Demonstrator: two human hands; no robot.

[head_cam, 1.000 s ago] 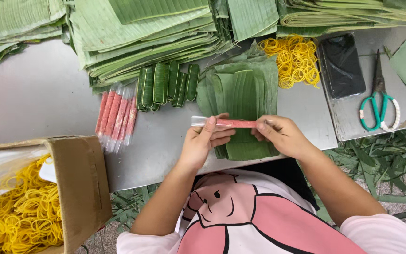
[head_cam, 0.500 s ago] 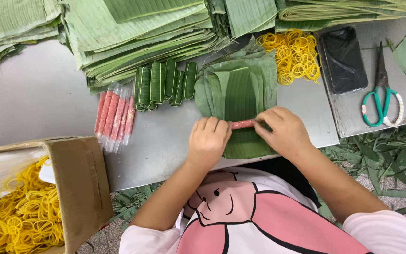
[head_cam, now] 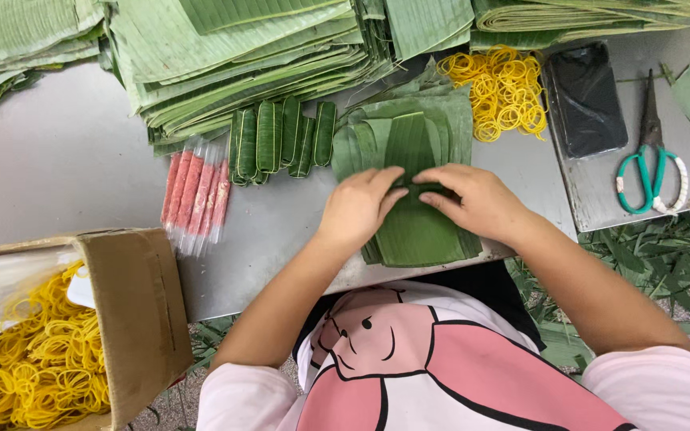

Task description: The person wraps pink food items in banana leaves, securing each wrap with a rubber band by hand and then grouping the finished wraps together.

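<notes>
Green banana-leaf pieces (head_cam: 417, 231) lie in a small stack at the near edge of the grey table (head_cam: 65, 160), and both hands rest on top of them. The left hand (head_cam: 357, 206) and the right hand (head_cam: 481, 199) lie palm down, fingers stretched forward and nearly meeting at the middle of the top leaf, pressing on it rather than closed around anything; whatever may be under the fold is hidden, so I cannot tell what they cover. To roll well here, I judge the fingertips should keep even pressure across the leaf so that it curls tight and straight along its ribs, without splitting. Just left of the stack stand finished leaf rolls (head_cam: 281, 140), and further left lie pink sticks in clear wrappers (head_cam: 195, 195). Loose yellow rubber bands (head_cam: 505, 88) lie near the right hand, with scissors (head_cam: 650, 164) and a dark phone (head_cam: 586, 100) further right. A cardboard box (head_cam: 133, 303) with more bands stands at the near left.
</notes>
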